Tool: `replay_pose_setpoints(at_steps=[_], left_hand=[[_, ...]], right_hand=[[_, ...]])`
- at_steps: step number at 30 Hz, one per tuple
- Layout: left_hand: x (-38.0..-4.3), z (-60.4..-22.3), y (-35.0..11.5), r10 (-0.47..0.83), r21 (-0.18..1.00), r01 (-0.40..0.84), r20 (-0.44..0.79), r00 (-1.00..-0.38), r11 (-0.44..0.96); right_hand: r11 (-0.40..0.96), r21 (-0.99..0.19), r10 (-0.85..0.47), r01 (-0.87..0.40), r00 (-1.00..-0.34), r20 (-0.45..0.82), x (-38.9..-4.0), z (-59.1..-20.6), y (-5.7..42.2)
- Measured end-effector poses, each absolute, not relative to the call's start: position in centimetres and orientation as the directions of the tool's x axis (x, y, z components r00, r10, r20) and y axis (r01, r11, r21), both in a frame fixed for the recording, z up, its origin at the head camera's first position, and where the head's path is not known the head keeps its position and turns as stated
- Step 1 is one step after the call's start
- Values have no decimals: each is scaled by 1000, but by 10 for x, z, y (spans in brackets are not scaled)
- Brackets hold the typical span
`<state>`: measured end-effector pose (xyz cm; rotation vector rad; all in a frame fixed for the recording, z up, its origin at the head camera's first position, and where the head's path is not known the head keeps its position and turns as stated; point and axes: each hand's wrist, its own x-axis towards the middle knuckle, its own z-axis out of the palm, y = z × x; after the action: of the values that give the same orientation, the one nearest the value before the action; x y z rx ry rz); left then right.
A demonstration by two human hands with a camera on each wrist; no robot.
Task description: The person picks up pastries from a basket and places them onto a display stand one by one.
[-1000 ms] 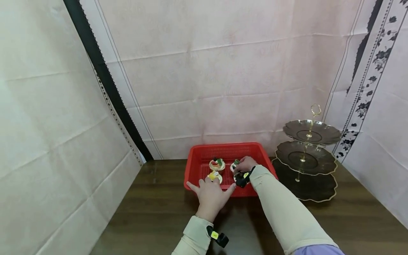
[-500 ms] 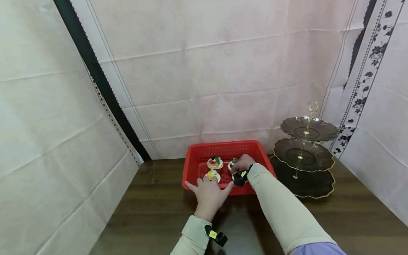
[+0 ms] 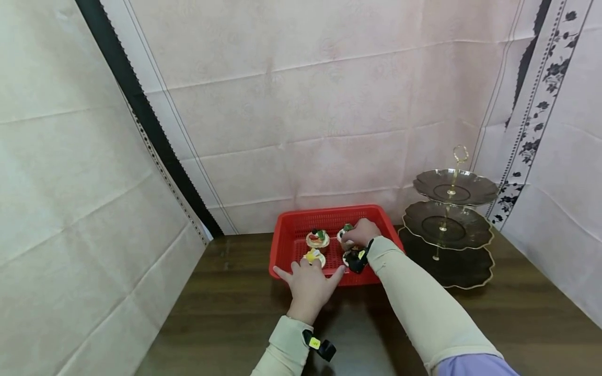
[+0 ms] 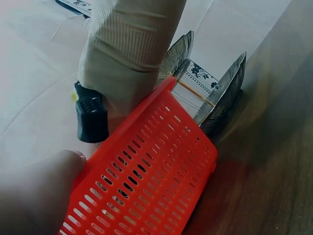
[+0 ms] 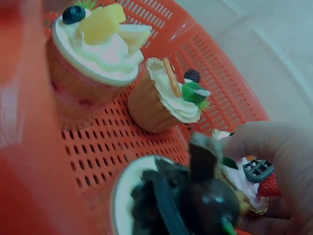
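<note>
Cupcake with pink cream [image 5: 239, 178] sits between middle and right edge of the red basket [image 3: 329, 210], in the right hand [image 3: 362, 233], fingers gripping; left hand [image 3: 309, 286] fingers spread at the near edge. Best lift straight, cream unsquashed, clear of the 3 other cupcakes [image 5: 164, 98].

Grips a cupcake [image 5: 245, 184], topped with pale cream and a dark grid-patterned piece, in the right hand [image 3: 362, 233], inside a red basket [image 3: 286, 241]. Rests the left hand [image 3: 309, 288], fingers spread, at the basket's near rim.
</note>
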<state>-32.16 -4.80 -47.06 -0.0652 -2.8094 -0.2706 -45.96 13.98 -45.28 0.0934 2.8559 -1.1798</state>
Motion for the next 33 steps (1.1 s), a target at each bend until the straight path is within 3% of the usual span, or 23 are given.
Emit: replay_pose_setpoints(at_steps=[10,23,33], left_hand=[[-320,-469,-49,17,177,79,329,-944,981],[-322,-467,-50,16,180,74,304,-952,981],[-321,-469,-49,13,189,73,302,-953,979]], right_hand=[[675,-738,-6,5,-1000,-12,-450,-433,153],[760,-648,-9,-56,-997,76,-419,-391,166],[754,-653,-13,-71,-996,93,-388,-358,181]])
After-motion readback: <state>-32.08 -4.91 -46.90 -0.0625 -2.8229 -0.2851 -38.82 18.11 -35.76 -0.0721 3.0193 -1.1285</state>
